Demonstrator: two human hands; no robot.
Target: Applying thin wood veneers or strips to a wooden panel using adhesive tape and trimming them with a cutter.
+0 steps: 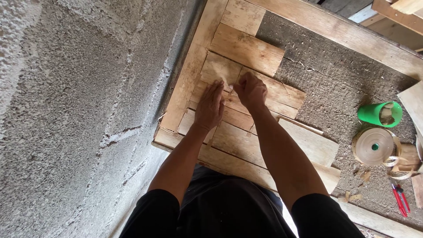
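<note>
Both hands work at the far left part of a rough, sawdust-strewn particle-board tabletop framed by pale wooden edge rails, close to a grey concrete wall. The left hand lies flat with its fingers stretched out, pressing on the overlapping pale wooden slats, seemingly to keep them from shifting. The right hand is clenched into a loose fist just beside it, knuckles up, bearing on the small square piece of light wood where the two hands meet; whether its fingers pinch anything cannot be told, since the fist covers it. The slats are stepped one over the next, running from the near left corner toward the far edge. At the right edge stand a green plastic cup, a roll of tan wood-veneer strip and red-handled cutters, well apart from the hands. The cup's contents are unclear, and the arms hide the slats' middle
</note>
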